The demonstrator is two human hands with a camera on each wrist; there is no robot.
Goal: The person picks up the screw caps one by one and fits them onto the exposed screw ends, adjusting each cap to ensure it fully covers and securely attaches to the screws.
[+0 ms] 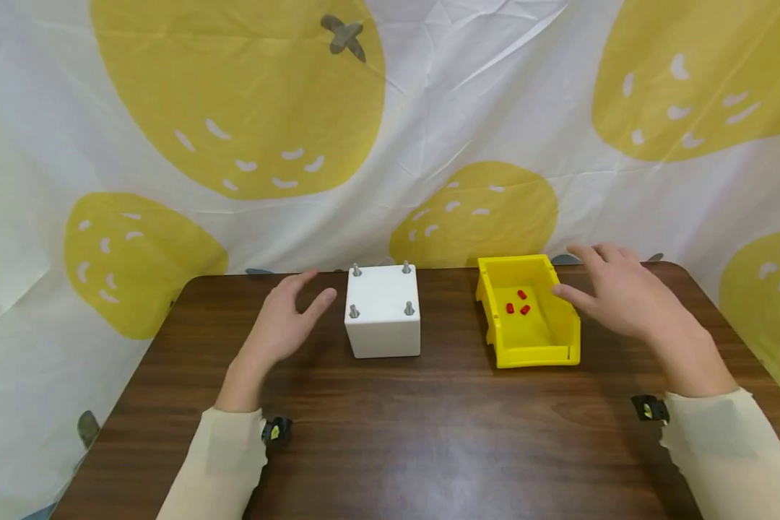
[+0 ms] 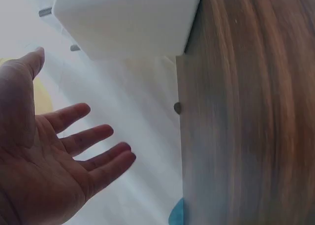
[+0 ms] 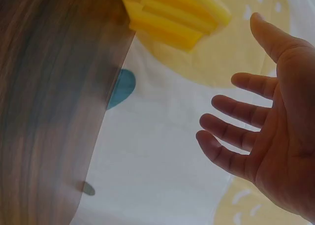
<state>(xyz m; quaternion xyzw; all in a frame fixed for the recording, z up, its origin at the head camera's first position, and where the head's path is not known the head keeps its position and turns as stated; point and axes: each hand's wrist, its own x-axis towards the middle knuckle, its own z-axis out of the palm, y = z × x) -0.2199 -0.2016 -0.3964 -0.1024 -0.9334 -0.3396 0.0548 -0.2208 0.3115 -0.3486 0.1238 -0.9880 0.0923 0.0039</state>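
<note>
A pale, creased cloth [image 1: 455, 115] hangs behind the desk [image 1: 338, 433], printed with large yellow fruit shapes [image 1: 247, 87] that carry short white flecks, one topped by a grey-brown cross-shaped mark [image 1: 344, 36]. The desk has dark brown wood grain and rounded far corners. Soft light leaves a hazy sheen [image 1: 442, 462] on its near part.

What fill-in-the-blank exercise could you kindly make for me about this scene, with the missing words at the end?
1. The white block has ____ metal posts on its top.
2. Inside the yellow bin lie ____ small red pieces.
3. The hand nearer to the white block is the person's ____ one.

Missing words: four; three; left.
</note>
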